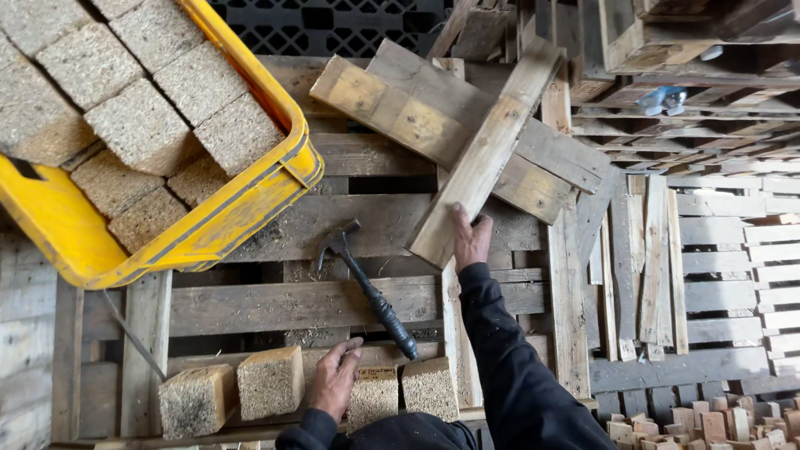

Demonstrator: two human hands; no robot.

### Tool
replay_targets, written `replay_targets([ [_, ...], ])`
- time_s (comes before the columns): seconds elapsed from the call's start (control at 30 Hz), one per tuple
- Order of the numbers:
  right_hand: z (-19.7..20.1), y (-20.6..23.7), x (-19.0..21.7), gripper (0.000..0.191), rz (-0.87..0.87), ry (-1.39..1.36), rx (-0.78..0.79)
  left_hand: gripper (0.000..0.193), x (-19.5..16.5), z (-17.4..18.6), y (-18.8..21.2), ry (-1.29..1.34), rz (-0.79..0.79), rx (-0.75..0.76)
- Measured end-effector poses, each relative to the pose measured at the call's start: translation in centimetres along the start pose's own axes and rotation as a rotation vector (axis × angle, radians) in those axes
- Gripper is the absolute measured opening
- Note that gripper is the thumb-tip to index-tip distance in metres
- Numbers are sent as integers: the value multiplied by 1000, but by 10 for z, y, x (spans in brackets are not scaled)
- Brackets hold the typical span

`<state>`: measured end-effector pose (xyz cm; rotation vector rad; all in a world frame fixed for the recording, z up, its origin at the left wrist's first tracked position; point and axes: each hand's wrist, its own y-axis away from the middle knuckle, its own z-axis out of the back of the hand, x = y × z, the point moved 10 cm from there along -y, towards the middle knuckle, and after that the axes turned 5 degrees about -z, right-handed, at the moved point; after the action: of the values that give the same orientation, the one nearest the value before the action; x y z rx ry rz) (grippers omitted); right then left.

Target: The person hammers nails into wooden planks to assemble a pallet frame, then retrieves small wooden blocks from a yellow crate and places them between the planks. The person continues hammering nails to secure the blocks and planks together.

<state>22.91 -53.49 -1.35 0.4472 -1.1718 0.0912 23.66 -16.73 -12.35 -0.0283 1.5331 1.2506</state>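
a long, pale, rough-sawn plank point(483, 158) is gripped at its near end by the right hand point(472, 240), fingers clamped round the edge; it is laid slantwise across a wider weathered board point(400, 108). the left hand point(336, 377) is rested, fingers loosely spread, on a coarse pressed-chip block point(373, 396), one of a row of squarish blocks point(271, 382) along the near edge. a black-handled claw hammer point(367, 287) is laid between the hands on a grey, splintery pallet point(275, 304). a yellow plastic crate point(250, 208) of similar blocks is seen upper left; stacked pallets point(700, 108) are seen to the right.
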Motion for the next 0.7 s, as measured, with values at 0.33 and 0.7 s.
replay_targets([
  [0.33,-21,18,42,88,100,43,51,41,8,-15,5,484,150,60],
  [0.7,1,39,-36,69,-98,-62,185,29,-5,-59,32,1008,255,350],
])
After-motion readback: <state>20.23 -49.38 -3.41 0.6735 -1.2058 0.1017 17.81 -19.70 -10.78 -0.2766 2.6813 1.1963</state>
